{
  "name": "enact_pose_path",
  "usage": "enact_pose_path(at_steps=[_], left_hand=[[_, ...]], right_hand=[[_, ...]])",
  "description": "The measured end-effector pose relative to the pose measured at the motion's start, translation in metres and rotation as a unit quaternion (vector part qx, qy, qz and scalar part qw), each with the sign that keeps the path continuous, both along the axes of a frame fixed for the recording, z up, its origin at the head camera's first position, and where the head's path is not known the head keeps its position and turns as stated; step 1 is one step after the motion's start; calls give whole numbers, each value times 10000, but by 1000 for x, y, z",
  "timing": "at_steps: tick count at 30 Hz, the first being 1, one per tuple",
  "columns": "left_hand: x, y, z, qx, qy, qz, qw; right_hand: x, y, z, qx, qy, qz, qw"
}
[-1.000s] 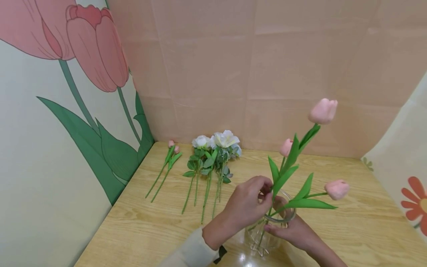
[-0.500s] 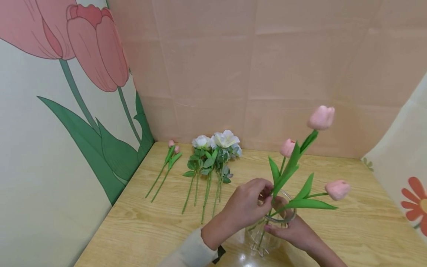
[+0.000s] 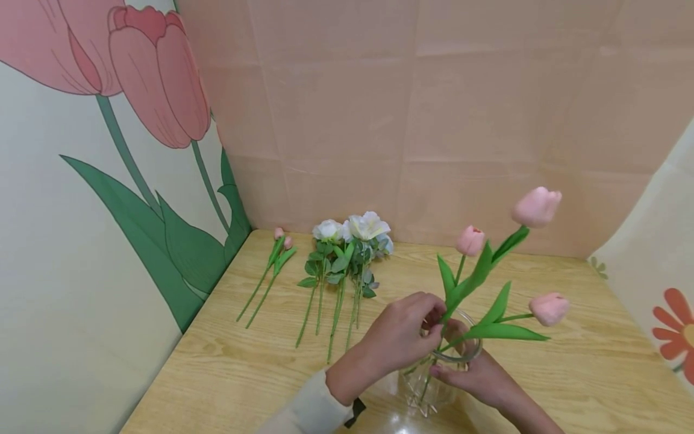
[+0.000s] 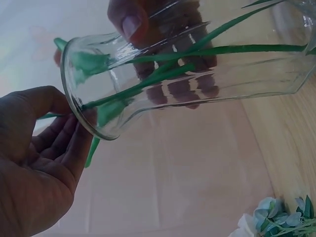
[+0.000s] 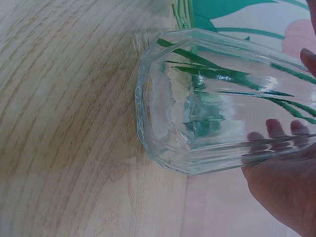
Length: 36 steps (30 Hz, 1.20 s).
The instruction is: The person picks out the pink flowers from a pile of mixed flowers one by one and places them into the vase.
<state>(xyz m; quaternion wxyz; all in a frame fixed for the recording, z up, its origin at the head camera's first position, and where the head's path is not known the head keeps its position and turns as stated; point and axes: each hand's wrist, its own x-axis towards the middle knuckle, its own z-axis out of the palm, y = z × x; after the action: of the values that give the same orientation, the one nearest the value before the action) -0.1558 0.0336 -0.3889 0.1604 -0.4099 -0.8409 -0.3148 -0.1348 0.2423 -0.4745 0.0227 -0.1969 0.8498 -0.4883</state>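
Note:
My left hand (image 3: 401, 328) pinches the stem of a pink tulip (image 3: 537, 207) at the mouth of a clear glass vase (image 5: 207, 153). In the left wrist view, that tulip's stem (image 4: 148, 83) runs through the neck, its cut end partway down inside the vase. My right hand (image 3: 485, 377) grips the vase's side, fingers wrapped round the glass. Two more pink tulips stand in the vase: one upright tulip (image 3: 470, 241) behind, and one tulip (image 3: 549, 309) leaning far right. Their stems reach toward the vase's base.
Two small pink tulips (image 3: 282, 256) lie at the back left of the wooden table (image 3: 228, 380). Beside them lie several white flowers (image 3: 365, 228) with green stems pointing toward me. A pink-beige backdrop (image 3: 336, 108) rises behind, with printed flower panels on both sides.
The pinched tulip's head has sunk lower and tipped slightly right, its stem sliding down at the vase mouth. The right hand and vase have stayed in place.

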Motion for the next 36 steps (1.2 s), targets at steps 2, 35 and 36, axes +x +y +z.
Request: enact_pose_path(at_steps=[2,35,36], left_hand=[[0,0,0,-74,-54,-1,10000],[-1,-2,4,-377,-606,133,9974],[-1,-2,4,-370,-608,119,9974]], right_hand=[[0,1,0,-41,-15,38,10000],[1,1,2,-159,-147,123,9997],[1,1,2,-168,-177,111,9996]])
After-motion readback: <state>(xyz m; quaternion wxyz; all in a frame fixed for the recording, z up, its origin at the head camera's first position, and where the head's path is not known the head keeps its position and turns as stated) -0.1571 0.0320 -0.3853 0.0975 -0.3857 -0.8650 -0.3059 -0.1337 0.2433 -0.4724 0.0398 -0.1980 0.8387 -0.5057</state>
